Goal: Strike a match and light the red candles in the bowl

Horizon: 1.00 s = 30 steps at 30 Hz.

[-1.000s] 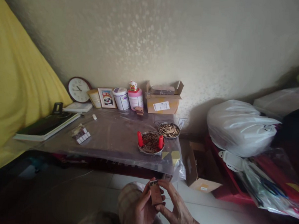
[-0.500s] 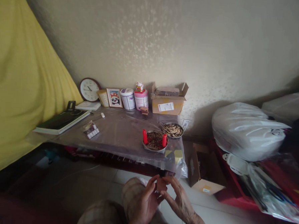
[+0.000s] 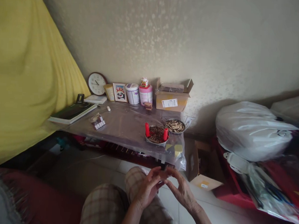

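Yellow curtain [image 3: 36,69] is hanging at L end of table [image 3: 123,124]; dark-covered book [image 3: 71,114] is lying nr L edge, w/ wall clock [image 3: 97,83] standing by back-L corner. Plastic-wrapped pack [image 3: 98,122] is resting nr front edge, L part. Along back edge: framed pic [image 3: 120,92], white tub [image 3: 132,94], pink tub [image 3: 145,95] w/ cat figurine [image 3: 144,82] sitting on lid. L hand [image 3: 146,188] is pinching L side of small brown box [image 3: 163,175], a bit blurry, being held below table's front edge, nr front-R corner. Round bowl [image 3: 156,143] w/ 2 red pcs standing in it is sitting nr that corner; open carton [image 3: 182,106] is standing at back-R corner, stick bowl [image 3: 175,132] nr R edge. R hand [image 3: 181,190] is gripping R side of same small box w/ thumb & fingertips, so both hands are meeting on it. White bag [image 3: 251,130] is bulging far R, off table.
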{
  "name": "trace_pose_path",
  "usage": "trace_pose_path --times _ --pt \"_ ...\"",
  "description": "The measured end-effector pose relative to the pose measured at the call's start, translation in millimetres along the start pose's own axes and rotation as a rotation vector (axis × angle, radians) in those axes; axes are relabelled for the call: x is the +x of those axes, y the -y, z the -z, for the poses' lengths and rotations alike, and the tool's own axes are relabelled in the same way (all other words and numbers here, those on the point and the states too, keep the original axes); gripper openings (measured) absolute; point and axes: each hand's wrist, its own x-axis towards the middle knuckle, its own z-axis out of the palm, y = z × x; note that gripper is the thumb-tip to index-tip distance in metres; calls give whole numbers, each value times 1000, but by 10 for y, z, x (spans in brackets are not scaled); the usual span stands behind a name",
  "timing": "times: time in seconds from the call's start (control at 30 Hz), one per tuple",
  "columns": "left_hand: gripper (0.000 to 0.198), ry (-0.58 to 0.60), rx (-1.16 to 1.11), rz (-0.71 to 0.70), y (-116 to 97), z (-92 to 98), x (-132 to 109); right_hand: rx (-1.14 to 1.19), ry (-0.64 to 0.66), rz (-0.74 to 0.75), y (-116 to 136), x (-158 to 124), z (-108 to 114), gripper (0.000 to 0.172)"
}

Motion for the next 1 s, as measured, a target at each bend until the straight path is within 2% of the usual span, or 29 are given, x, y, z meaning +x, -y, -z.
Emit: trace_pose_path --times 0.27,0.33,0.4,0.5,0.63,0.73,0.87,1.0 --pt "21 -18 7 23 52 32 34 700 -205 -366 -130 14 37 36" --pt "20 -16 7 22 50 25 36 809 -231 -421 -117 14 25 36" --pt "20 -13 9 18 44 17 32 815 -228 -433 -85 14 20 34" --pt "21 -14 7 16 38 6 19 652 -204 -362 -34 14 18 31" --pt "22 -26 -3 6 52 -2 19 387 -249 -135 -19 6 -16 26" --pt "24 -36 -11 -1 83 10 49 285 -275 16 -36 -7 -52 22" --pt "27 -65 -29 3 150 76 112 207 -245 57 -109 -11 -100 17" --pt "30 -95 -44 6 220 136 175 207 -304 132 -221 5 -160 21"
